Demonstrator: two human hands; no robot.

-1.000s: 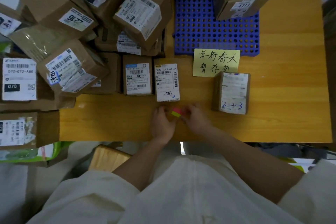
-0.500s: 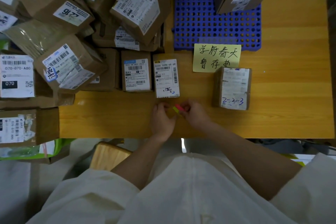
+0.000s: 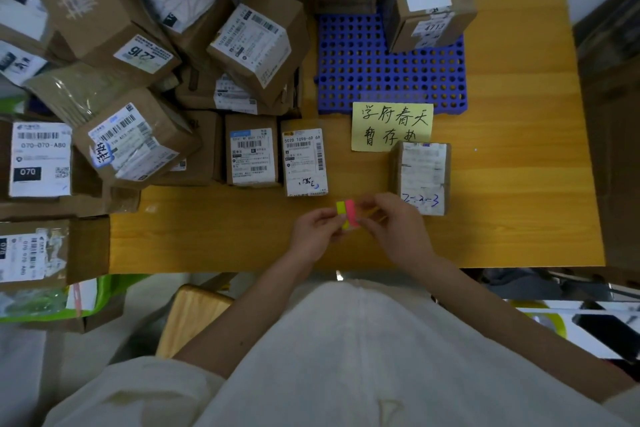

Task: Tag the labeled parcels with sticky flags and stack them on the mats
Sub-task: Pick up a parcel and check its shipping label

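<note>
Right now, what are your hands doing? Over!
Left hand and right hand both pinch the sticky flags, yellow and pink. Parcel marked 2-2-3 lies beside the right hand, no flag seen on it. Nothing between them.

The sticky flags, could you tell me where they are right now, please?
In the head view, the sticky flags sit near the table's front edge, pinched between the left hand and right hand, just below the labeled parcel.
</note>
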